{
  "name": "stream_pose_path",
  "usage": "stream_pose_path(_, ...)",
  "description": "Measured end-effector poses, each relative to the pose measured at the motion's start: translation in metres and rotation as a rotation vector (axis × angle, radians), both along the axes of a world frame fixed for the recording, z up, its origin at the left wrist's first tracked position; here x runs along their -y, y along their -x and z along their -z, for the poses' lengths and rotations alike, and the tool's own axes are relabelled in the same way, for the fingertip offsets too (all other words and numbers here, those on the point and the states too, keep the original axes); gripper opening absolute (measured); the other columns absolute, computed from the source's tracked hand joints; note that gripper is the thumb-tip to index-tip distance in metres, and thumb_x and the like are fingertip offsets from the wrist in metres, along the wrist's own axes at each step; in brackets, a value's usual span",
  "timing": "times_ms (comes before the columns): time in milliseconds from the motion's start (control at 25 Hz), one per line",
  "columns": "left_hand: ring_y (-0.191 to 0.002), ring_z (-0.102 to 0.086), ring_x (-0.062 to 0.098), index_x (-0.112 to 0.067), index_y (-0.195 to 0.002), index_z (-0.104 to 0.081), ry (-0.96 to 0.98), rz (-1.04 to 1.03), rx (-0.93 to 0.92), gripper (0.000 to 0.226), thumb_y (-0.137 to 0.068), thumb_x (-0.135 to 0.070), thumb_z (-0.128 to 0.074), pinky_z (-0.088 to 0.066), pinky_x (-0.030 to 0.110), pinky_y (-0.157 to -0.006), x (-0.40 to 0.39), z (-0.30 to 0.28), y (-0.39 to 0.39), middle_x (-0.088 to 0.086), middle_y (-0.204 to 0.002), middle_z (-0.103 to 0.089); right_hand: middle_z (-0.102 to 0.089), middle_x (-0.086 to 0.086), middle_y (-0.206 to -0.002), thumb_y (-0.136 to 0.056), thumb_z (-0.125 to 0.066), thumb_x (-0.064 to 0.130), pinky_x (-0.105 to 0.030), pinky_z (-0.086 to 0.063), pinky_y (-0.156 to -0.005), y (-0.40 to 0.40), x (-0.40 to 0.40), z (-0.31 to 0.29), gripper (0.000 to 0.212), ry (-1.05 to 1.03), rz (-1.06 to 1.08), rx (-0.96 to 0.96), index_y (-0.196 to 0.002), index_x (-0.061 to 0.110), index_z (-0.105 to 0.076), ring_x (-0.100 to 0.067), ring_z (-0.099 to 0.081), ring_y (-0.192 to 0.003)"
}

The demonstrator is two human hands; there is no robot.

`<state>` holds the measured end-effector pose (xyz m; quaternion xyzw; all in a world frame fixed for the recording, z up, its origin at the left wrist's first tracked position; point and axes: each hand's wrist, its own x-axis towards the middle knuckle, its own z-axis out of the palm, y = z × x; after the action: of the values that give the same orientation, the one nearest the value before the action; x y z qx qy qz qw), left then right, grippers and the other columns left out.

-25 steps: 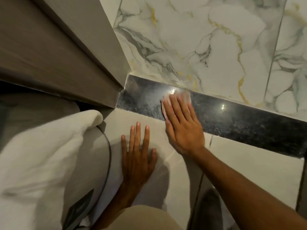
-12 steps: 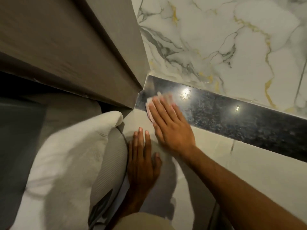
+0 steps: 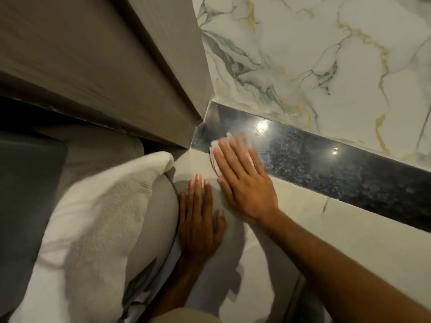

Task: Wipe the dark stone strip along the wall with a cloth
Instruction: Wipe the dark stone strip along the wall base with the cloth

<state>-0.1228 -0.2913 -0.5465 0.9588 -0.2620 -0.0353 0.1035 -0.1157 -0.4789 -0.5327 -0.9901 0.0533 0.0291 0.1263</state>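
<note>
A glossy dark stone strip point(image 3: 326, 169) runs along the foot of the marble wall, from the corner at the left down to the right edge. My right hand point(image 3: 242, 180) lies flat with fingers together, pressing a small pale pink cloth point(image 3: 240, 141) onto the strip's left end, near the corner. Most of the cloth is hidden under the fingers. My left hand point(image 3: 200, 220) rests flat on the pale floor tile just below, fingers apart, holding nothing.
A grey wooden door or panel point(image 3: 105, 73) meets the strip at the corner. A white towel point(image 3: 93, 217) lies over a ribbed grey round object point(image 3: 151, 220) at the left. White marble wall with gold veins point(image 3: 326, 54) rises behind the strip. Pale floor tiles point(image 3: 338, 241) lie in front.
My right hand slid the cloth left along the strip toward the corner, then shifted slightly back to the right. The left hand stayed planted on the tile.
</note>
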Motion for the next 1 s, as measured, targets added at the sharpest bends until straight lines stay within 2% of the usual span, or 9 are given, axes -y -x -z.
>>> stream_pose_path(120, -0.167, -0.031, 0.038, -0.004, -0.17, -0.035, -0.077, -0.006, -0.018, 0.069, -0.111, -0.039, -0.038, -0.034, 0.065, -0.132, 0.006, -0.016, -0.002, 0.021, -0.179, -0.031, -0.031, -0.006, -0.183, -0.117, -0.051, 0.033, -0.058, -0.033, -0.138, 0.057, 0.008, -0.007, 0.061, -0.066, 0.089, -0.006, -0.173, 0.017, -0.035, -0.027, -0.026, -0.171)
stream_pose_path(240, -0.169, -0.026, 0.038, -0.004, -0.173, -0.029, -0.134, 0.046, -0.029, 0.07, -0.113, -0.04, -0.033, -0.027, 0.063, -0.136, 0.012, -0.042, 0.0, 0.022, -0.181, -0.027, -0.048, -0.015, -0.173, -0.11, -0.056, 0.012, -0.057, -0.048, -0.128, 0.066, 0.014, -0.02, 0.055, -0.149, 0.127, 0.006, -0.164, 0.006, -0.05, -0.035, -0.043, -0.162)
stream_pose_path(360, -0.169, -0.026, 0.038, -0.004, -0.173, -0.027, -0.199, 0.129, -0.041, 0.069, -0.114, -0.041, -0.03, -0.025, 0.061, -0.138, 0.022, -0.092, 0.012, 0.022, -0.181, -0.026, -0.036, -0.012, -0.18, -0.11, -0.053, 0.006, -0.052, -0.044, -0.133, 0.06, 0.026, -0.062, 0.062, -0.374, 0.214, -0.162, -0.171, 0.01, -0.039, -0.034, -0.037, -0.167)
stream_pose_path(440, -0.168, -0.029, 0.039, -0.003, -0.172, -0.032, -0.226, 0.145, -0.082, 0.068, -0.114, -0.04, -0.032, -0.027, 0.062, -0.137, 0.031, -0.138, 0.018, 0.023, -0.18, -0.029, -0.035, -0.007, -0.181, -0.116, -0.054, 0.014, -0.044, -0.038, -0.136, 0.053, 0.026, -0.111, 0.062, -0.666, 0.503, -0.243, -0.174, 0.016, -0.033, -0.031, -0.038, -0.168)
stream_pose_path(520, -0.168, -0.028, 0.039, -0.003, -0.171, -0.033, -0.279, 0.139, -0.128, 0.068, -0.114, -0.04, -0.034, -0.028, 0.062, -0.136, 0.041, -0.198, 0.023, 0.023, -0.179, -0.03, -0.044, -0.004, -0.178, -0.121, -0.041, 0.027, -0.034, -0.035, -0.136, 0.046, 0.024, -0.178, 0.052, -0.963, 0.784, -0.194, -0.173, 0.017, -0.036, -0.026, -0.044, -0.164)
stream_pose_path(680, -0.164, -0.037, 0.041, -0.003, -0.169, -0.039, -0.299, 0.13, -0.076, 0.066, -0.114, -0.039, -0.041, -0.035, 0.063, -0.133, 0.052, -0.378, 0.029, 0.025, -0.176, -0.038, -0.042, 0.0, -0.178, -0.122, -0.037, 0.03, -0.008, -0.028, -0.124, 0.052, 0.018, -0.363, 0.052, -1.113, 0.854, -0.123, -0.173, 0.018, -0.036, -0.019, -0.04, -0.165)
stream_pose_path(800, -0.165, -0.034, 0.04, -0.002, -0.169, -0.037, -0.212, 0.143, -0.105, 0.067, -0.113, -0.039, -0.036, -0.03, 0.062, -0.135, 0.048, -0.514, 0.026, 0.024, -0.177, -0.035, -0.044, -0.001, -0.177, -0.12, -0.04, 0.033, -0.006, -0.029, -0.118, 0.056, 0.01, -0.498, 0.053, -1.096, 0.896, -0.11, -0.172, 0.02, -0.037, -0.021, -0.043, -0.164)
stream_pose_path(880, -0.171, -0.02, 0.035, -0.007, -0.174, -0.025, -0.24, 0.152, -0.145, 0.071, -0.115, -0.045, -0.026, -0.018, 0.056, -0.14, 0.038, -0.587, 0.022, 0.019, -0.183, -0.022, -0.046, -0.003, -0.176, -0.12, -0.041, 0.032, -0.012, -0.031, -0.119, 0.055, 0.001, -0.575, 0.053, -1.073, 0.896, -0.088, -0.172, 0.019, -0.038, -0.024, -0.046, -0.163)
stream_pose_path(1000, -0.172, -0.017, 0.034, -0.008, -0.175, -0.023, -0.216, 0.18, -0.199, 0.072, -0.114, -0.045, -0.034, -0.015, 0.059, -0.141, 0.002, -0.655, 0.019, 0.018, -0.183, -0.02, -0.051, -0.006, -0.172, -0.12, -0.043, 0.03, -0.021, -0.036, -0.122, 0.05, -0.026, -0.657, 0.052, -1.011, 0.829, -0.038, -0.17, 0.016, -0.04, -0.026, -0.051, -0.159)
